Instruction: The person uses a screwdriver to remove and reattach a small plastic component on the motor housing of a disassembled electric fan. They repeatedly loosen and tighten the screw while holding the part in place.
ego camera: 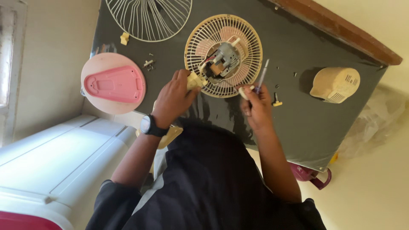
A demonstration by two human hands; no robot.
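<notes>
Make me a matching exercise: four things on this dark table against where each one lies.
Things:
1. pink round base
2. wire grille
3. cream motor cover
4. screwdriver

Places:
A. in the right hand
B. far right of the table
C. top edge of the picture
D. left end of the table, overhanging

Pairs: 1-D, 2-C, 3-B, 4-A

We note a dark grey table top [324, 123] with a reddish-brown wooden edge. The rear fan grille [251, 42] is cream over pink, its motor [226, 55] grey with copper-orange windings. The loose wire guard [149, 19] is off-white. The round base [113, 83] is pale peach with a bright pink insert. The motor cover [336, 84] is beige with dark slots. The screwdriver [261, 76] is clear, tinged purple. The wristwatch [149, 126] is black.
</notes>
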